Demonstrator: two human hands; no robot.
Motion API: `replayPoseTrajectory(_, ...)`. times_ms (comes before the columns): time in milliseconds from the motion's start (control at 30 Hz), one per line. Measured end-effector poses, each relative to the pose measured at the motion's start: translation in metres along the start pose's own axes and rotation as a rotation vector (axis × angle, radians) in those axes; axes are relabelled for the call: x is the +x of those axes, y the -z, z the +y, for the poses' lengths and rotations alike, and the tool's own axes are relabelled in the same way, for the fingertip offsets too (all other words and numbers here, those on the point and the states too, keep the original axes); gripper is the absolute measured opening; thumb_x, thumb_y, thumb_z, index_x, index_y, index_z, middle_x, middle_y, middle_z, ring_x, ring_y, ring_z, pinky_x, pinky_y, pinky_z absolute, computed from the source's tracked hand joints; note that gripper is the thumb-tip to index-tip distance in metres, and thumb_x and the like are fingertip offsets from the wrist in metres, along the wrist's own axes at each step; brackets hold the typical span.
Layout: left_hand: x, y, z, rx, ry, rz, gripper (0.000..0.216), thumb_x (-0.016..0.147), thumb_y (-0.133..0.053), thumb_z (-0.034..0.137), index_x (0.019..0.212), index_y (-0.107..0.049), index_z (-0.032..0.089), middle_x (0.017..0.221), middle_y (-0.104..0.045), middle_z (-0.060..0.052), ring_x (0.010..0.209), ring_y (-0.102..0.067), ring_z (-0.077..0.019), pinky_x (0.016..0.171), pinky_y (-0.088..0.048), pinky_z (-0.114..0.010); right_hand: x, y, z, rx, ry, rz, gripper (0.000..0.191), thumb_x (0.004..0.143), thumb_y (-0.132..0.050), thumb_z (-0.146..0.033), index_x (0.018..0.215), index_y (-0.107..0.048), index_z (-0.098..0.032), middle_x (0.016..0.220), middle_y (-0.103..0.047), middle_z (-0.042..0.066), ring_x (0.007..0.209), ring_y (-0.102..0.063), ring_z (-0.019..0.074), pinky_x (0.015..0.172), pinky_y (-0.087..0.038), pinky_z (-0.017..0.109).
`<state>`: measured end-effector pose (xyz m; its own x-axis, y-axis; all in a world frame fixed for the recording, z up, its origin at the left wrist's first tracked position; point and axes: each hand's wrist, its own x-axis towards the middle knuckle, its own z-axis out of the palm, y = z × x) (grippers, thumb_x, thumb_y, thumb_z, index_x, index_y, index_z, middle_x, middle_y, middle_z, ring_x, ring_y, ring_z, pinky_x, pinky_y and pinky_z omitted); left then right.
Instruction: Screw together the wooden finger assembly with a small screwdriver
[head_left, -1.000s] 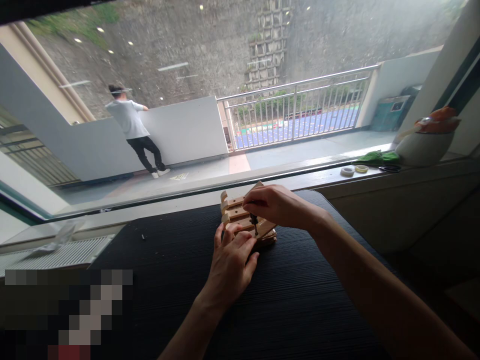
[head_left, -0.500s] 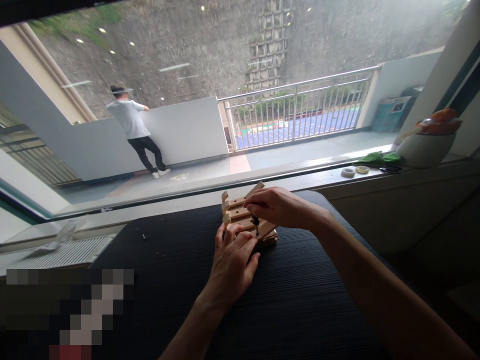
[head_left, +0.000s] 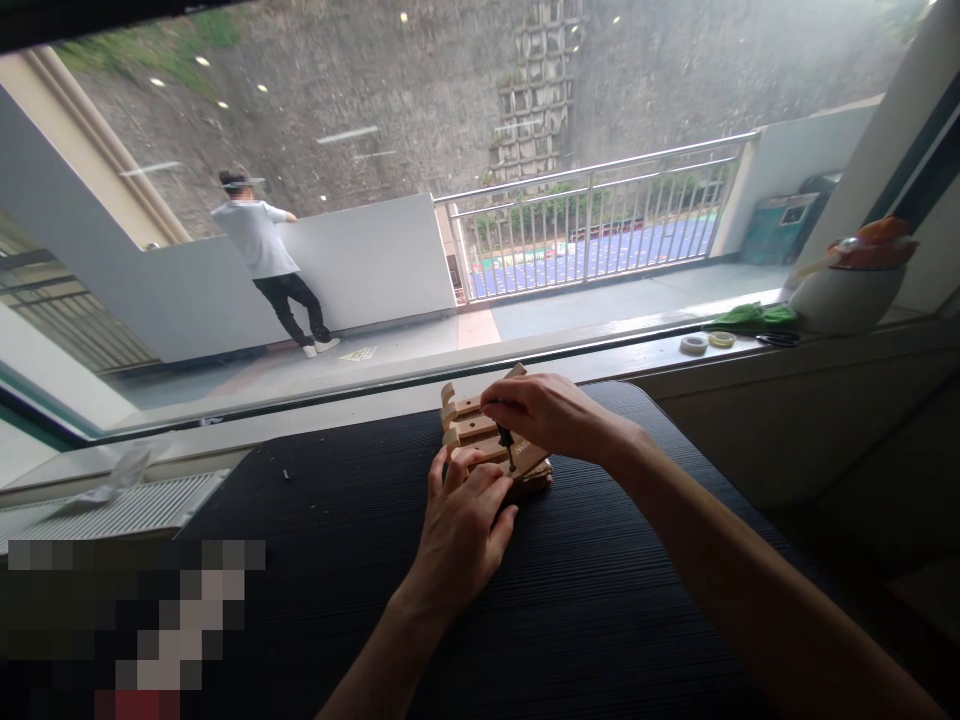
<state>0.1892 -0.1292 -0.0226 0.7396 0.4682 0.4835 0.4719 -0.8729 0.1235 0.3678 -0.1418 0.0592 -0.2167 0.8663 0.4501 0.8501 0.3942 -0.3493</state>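
Note:
On the black table (head_left: 330, 540) sits a slatted wooden assembly (head_left: 472, 430), with upright curved pieces along its left side and dark holes in its slats. My left hand (head_left: 465, 520) grips its near left side, fingers bent over the wood and thumb towards me. A small screwdriver (head_left: 507, 438) stands nearly upright, its tip at the near slat beside my left fingertips. From above, my right hand (head_left: 562, 415) is closed around the screwdriver's dark handle, hiding most of it. The right part of the assembly is partly covered by that hand.
A small metal piece (head_left: 286, 476) lies on the table's left. Along the windowsill are tape rolls (head_left: 694, 344), a green bundle (head_left: 757, 317) and a pale pot (head_left: 847, 295). Behind the glass, a person (head_left: 259, 240) leans on a wall. A pixelated patch covers the lower left.
My right hand has turned slightly, and the screwdriver's top leans a little further left. The left hand stays on the wooden assembly. The whole view has shifted very slightly.

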Motion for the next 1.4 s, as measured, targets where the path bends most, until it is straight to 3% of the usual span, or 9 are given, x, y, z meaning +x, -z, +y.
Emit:
replayPoseTrajectory(167,0.0012,0.0012,0.0008,-0.002,0.007,-0.009,0.023,0.083,-0.053,0.023,0.104,-0.061,0.023,0.106,-0.061,-0.003,0.116,-0.042,-0.0249,0.109,-0.015,-0.054,-0.0028,0.0049,0.0019,0.044,0.056,-0.076,0.026,0.086,-0.045,-0.025,0.101,-0.066,-0.021,0.079,-0.067,0.001,0.066,-0.054,0.0110,0.061,-0.033,0.022)
replayPoseTrajectory(333,0.0013,0.0023,0.0013,-0.010,0.002,0.001,0.022,0.084,-0.053,0.023,0.105,-0.061,0.023,0.106,-0.062,-0.003,0.117,-0.041,-0.0248,0.110,-0.013,-0.055,-0.0027,0.0056,0.0051,0.018,0.014,-0.025,0.027,0.086,-0.045,-0.023,0.101,-0.067,-0.019,0.083,-0.068,0.004,0.073,-0.057,0.0141,0.065,-0.035,0.023)
replayPoseTrajectory(633,0.0005,0.0005,0.0002,0.007,0.000,-0.004,0.024,0.083,-0.054,0.023,0.106,-0.061,0.023,0.107,-0.061,-0.002,0.116,-0.042,-0.0243,0.109,-0.015,-0.054,-0.0016,0.0012,0.0083,0.039,-0.017,-0.005,0.025,0.086,-0.049,-0.035,0.090,-0.066,-0.018,0.065,-0.061,0.000,0.055,-0.046,0.0082,0.054,-0.029,0.021)
replayPoseTrajectory(1067,0.0007,0.0011,-0.0005,-0.004,0.005,-0.006,0.024,0.083,-0.054,0.023,0.106,-0.060,0.024,0.105,-0.062,-0.002,0.116,-0.041,-0.0243,0.109,-0.014,-0.055,-0.0020,0.0029,0.0078,0.088,0.058,-0.051,0.028,0.085,-0.046,-0.025,0.105,-0.065,-0.021,0.083,-0.067,0.002,0.068,-0.054,0.0113,0.061,-0.033,0.022)
replayPoseTrajectory(1400,0.0001,0.0008,0.0003,0.001,0.000,-0.002,0.022,0.084,-0.053,0.024,0.105,-0.060,0.023,0.108,-0.060,-0.002,0.116,-0.041,-0.0244,0.109,-0.015,-0.053,-0.0019,-0.0001,0.0053,0.056,-0.022,-0.024,0.023,0.084,-0.051,-0.033,0.091,-0.066,-0.017,0.064,-0.060,-0.001,0.055,-0.044,0.0078,0.055,-0.027,0.022)
